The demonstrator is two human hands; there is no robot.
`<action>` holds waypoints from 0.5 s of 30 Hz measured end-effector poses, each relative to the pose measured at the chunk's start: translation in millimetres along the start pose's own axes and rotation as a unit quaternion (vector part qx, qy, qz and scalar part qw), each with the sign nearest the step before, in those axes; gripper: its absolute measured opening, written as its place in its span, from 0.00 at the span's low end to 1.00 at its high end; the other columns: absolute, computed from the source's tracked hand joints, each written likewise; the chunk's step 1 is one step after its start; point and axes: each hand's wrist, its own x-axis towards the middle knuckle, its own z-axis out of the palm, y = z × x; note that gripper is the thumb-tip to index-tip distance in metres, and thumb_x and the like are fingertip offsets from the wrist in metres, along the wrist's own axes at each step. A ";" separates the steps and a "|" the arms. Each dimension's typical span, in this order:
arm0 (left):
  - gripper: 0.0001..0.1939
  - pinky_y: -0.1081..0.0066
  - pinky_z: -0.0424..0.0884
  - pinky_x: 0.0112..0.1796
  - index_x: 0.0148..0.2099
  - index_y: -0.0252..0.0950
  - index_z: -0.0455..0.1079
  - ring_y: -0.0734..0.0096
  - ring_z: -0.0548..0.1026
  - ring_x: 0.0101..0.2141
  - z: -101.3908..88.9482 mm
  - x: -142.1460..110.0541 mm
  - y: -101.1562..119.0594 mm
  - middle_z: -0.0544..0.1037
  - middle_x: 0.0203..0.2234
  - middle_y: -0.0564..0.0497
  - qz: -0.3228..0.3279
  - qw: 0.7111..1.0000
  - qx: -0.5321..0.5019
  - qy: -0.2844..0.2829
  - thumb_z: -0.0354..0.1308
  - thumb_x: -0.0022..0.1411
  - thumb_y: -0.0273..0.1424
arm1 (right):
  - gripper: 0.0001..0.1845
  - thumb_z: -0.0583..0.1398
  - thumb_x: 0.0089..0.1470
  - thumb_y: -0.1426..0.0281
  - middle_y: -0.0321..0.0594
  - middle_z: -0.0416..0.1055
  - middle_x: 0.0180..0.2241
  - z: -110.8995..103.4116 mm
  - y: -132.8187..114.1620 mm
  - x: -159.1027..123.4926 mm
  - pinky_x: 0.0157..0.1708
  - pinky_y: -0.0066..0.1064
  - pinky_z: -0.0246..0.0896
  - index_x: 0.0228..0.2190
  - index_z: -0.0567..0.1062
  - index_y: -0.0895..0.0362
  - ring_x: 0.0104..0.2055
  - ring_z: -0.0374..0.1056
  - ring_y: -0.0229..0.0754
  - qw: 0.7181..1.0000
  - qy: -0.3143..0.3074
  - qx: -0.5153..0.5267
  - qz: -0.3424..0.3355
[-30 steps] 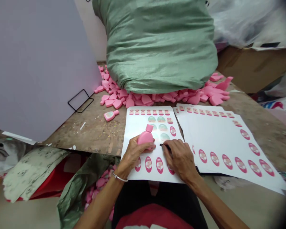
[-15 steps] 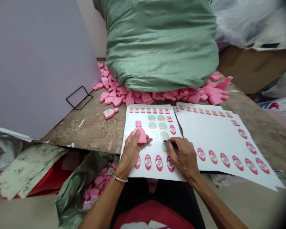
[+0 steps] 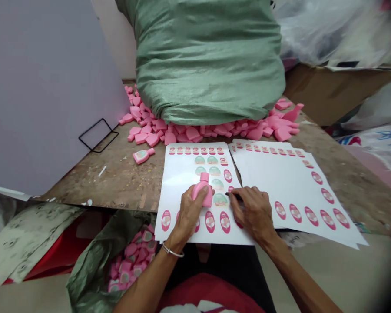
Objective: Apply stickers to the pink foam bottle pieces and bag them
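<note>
My left hand [image 3: 189,215] is closed around a small pink bottle [image 3: 206,198], held upright by its body with the thumb across its front; no label shows on that side. Under both hands lies a white sticker sheet [image 3: 177,187] printed with green rounded labels and pink oval ones. Between the thumb and fingers of my right hand [image 3: 253,213] is a slim dark pointed tool [image 3: 235,195], its exact kind unclear. Its tip is close to the right edge of a green label [image 3: 220,200], just right of the bottle; I cannot tell whether they touch.
A second stack of sticker sheets [image 3: 273,174] lies to the right. Behind, a big green sack [image 3: 208,65] rests over piled pink bottles [image 3: 192,134]. One labelled bottle [image 3: 142,155] and a black wire stand [image 3: 99,135] are at left. An open green bag [image 3: 94,261] of bottles hangs below.
My left hand has carried the pink bottle rightward over the sheet, closer to the tool tip. The right hand stays near the same label. The whole view has shifted slightly.
</note>
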 end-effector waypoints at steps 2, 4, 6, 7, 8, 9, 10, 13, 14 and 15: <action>0.20 0.65 0.69 0.45 0.45 0.33 0.73 0.63 0.77 0.41 -1.4 -0.6 1.1 0.79 0.38 0.43 -0.004 1.000 0.009 -0.006 0.59 0.58 0.44 | 0.05 0.57 0.56 0.71 0.38 0.71 0.25 0.0 1.8 0.1 0.34 0.36 0.49 0.29 0.72 0.57 0.30 0.63 0.42 1.000 0.000 0.011 -0.002; 0.21 0.66 0.69 0.44 0.45 0.33 0.73 0.63 0.76 0.40 -1.8 -1.2 1.8 0.79 0.38 0.42 -0.005 1.000 0.021 -0.004 0.58 0.58 0.45 | 0.06 0.57 0.56 0.71 0.37 0.71 0.24 -0.4 4.9 1.4 0.34 0.35 0.49 0.27 0.71 0.56 0.30 0.63 0.41 0.999 -0.012 0.036 -0.007; 0.21 0.66 0.70 0.43 0.45 0.33 0.73 0.63 0.76 0.39 -1.1 -1.5 1.2 0.79 0.38 0.42 -0.001 1.000 0.030 -0.003 0.58 0.58 0.45 | 0.06 0.57 0.56 0.71 0.36 0.71 0.25 -0.6 9.0 3.2 0.34 0.35 0.50 0.27 0.70 0.56 0.30 0.63 0.40 0.997 -0.026 0.076 -0.007; 0.21 0.66 0.70 0.42 0.45 0.33 0.73 0.63 0.76 0.39 -0.6 -1.6 0.5 0.79 0.38 0.43 0.003 0.999 0.032 0.000 0.58 0.58 0.45 | 0.06 0.57 0.56 0.72 0.36 0.71 0.25 -0.4 11.1 4.0 0.34 0.35 0.50 0.27 0.70 0.56 0.30 0.63 0.40 0.995 -0.033 0.096 -0.006; 0.21 0.67 0.70 0.42 0.45 0.33 0.73 0.63 0.76 0.39 -0.1 -1.8 -0.3 0.79 0.38 0.43 0.007 0.999 0.032 0.000 0.58 0.58 0.45 | 0.05 0.57 0.55 0.71 0.36 0.72 0.25 0.0 13.2 4.8 0.34 0.35 0.51 0.27 0.70 0.56 0.30 0.64 0.40 0.993 -0.038 0.112 -0.005; 0.21 0.67 0.70 0.43 0.45 0.33 0.73 0.64 0.76 0.39 0.4 -2.0 -0.9 0.78 0.38 0.43 0.011 0.999 0.032 0.000 0.58 0.58 0.45 | 0.04 0.58 0.55 0.71 0.36 0.72 0.26 0.6 15.0 5.4 0.35 0.34 0.51 0.28 0.70 0.56 0.30 0.64 0.39 0.991 -0.042 0.124 -0.004; 0.20 0.66 0.69 0.43 0.44 0.34 0.73 0.64 0.76 0.39 0.9 -2.1 -1.4 0.78 0.38 0.44 0.014 0.999 0.031 0.000 0.58 0.58 0.45 | 0.04 0.58 0.55 0.70 0.36 0.72 0.26 1.5 16.6 5.8 0.35 0.34 0.52 0.28 0.70 0.55 0.30 0.64 0.39 0.990 -0.046 0.130 -0.004; 0.20 0.66 0.69 0.45 0.44 0.34 0.73 0.64 0.76 0.39 2.0 -2.5 -1.6 0.78 0.38 0.44 0.016 1.000 0.024 0.001 0.59 0.58 0.44 | 0.07 0.61 0.53 0.65 0.36 0.72 0.26 5.2 18.8 5.9 0.34 0.34 0.52 0.29 0.70 0.56 0.29 0.64 0.40 0.991 -0.047 0.123 -0.001; 0.20 0.65 0.69 0.45 0.44 0.34 0.73 0.64 0.76 0.40 2.3 -2.6 -1.5 0.78 0.38 0.44 0.013 1.000 0.018 0.003 0.59 0.58 0.44 | 0.09 0.61 0.53 0.64 0.36 0.72 0.25 6.2 18.4 5.5 0.33 0.34 0.52 0.29 0.70 0.56 0.29 0.64 0.40 0.992 -0.042 0.117 -0.002; 0.20 0.65 0.69 0.46 0.44 0.34 0.73 0.64 0.76 0.40 2.7 -2.6 -1.4 0.78 0.38 0.44 0.009 1.000 0.008 0.006 0.59 0.58 0.44 | 0.09 0.61 0.53 0.63 0.36 0.72 0.25 6.6 17.5 5.0 0.33 0.34 0.52 0.28 0.70 0.56 0.28 0.64 0.40 0.993 -0.034 0.109 -0.006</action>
